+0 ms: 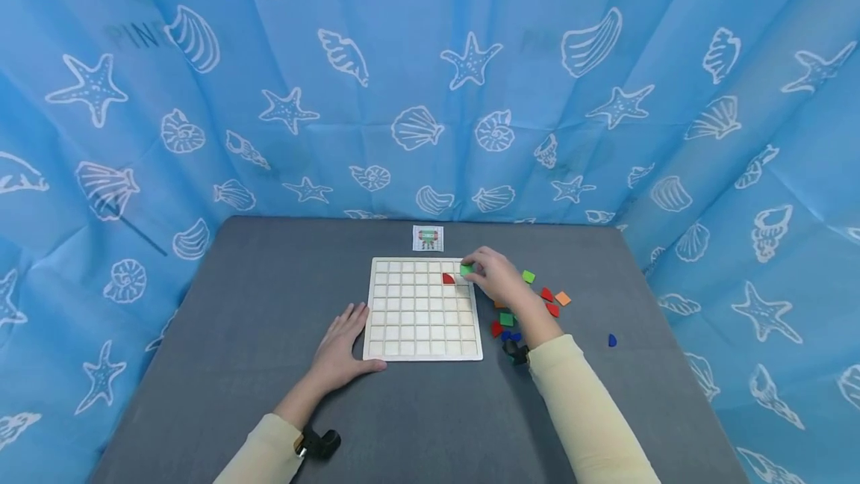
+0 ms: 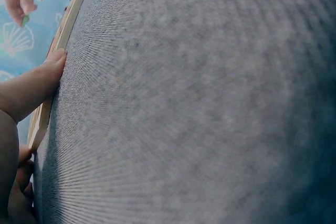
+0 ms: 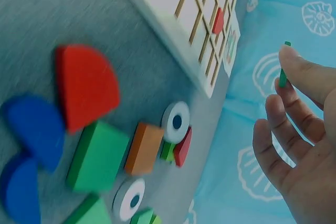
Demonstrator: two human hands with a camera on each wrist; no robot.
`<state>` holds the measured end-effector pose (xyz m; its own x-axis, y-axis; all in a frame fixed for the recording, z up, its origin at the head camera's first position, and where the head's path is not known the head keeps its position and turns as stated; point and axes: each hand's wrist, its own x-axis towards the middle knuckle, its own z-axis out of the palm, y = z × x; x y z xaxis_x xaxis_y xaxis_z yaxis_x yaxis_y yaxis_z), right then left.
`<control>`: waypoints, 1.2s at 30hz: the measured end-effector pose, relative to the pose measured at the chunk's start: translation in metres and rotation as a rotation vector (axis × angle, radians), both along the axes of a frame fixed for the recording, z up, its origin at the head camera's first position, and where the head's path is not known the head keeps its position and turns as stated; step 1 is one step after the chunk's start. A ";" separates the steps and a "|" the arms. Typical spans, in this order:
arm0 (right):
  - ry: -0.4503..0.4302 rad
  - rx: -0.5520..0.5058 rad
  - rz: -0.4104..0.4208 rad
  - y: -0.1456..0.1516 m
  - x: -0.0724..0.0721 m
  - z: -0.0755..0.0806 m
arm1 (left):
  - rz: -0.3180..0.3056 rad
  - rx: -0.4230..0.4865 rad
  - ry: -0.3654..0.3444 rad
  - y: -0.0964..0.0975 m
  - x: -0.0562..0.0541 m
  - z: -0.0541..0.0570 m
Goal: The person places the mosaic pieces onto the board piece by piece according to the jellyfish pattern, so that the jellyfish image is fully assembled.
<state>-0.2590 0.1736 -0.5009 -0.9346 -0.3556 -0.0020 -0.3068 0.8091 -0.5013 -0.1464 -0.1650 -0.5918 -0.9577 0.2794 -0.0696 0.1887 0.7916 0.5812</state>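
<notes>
A white grid board (image 1: 423, 355) with a raised wooden lattice lies on the table. One red quarter-round piece (image 1: 448, 278) sits in a cell near its upper right. My right hand (image 1: 496, 275) pinches a green piece (image 1: 466, 270) between thumb and fingers over the board's upper right corner; the right wrist view shows the green piece (image 3: 284, 72) edge-on, raised off the board. At the board's lower left corner rests my left hand (image 1: 341, 349), fingers spread along the left side. Its thumb (image 2: 44, 80) touches the near edge.
Right of the board lie loose pieces: a red quarter-round (image 3: 86, 85), a green square (image 3: 100, 156), an orange block (image 3: 143, 148), blue half-rounds (image 3: 34, 129) and white rings (image 3: 176, 121). One blue piece (image 1: 612, 340) lies farther right. A small picture card (image 1: 428, 238) lies behind the board.
</notes>
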 end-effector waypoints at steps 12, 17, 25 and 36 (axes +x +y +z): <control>-0.025 -0.011 0.041 -0.042 -0.012 -0.009 | 0.005 -0.001 0.004 -0.003 0.000 0.000; -0.060 0.008 0.019 -0.051 -0.018 -0.018 | 0.002 -0.008 0.000 -0.001 -0.001 -0.001; -0.100 0.041 0.010 -0.059 -0.026 -0.036 | 0.008 0.027 0.008 -0.001 0.000 0.000; -0.132 0.055 -0.004 -0.059 -0.032 -0.039 | 0.002 0.006 0.001 0.000 0.001 0.004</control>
<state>-0.2906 0.1141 -0.5401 -0.9262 -0.3483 -0.1442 -0.2383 0.8373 -0.4920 -0.1455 -0.1646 -0.5879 -0.9584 0.2777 -0.0664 0.1878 0.7883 0.5860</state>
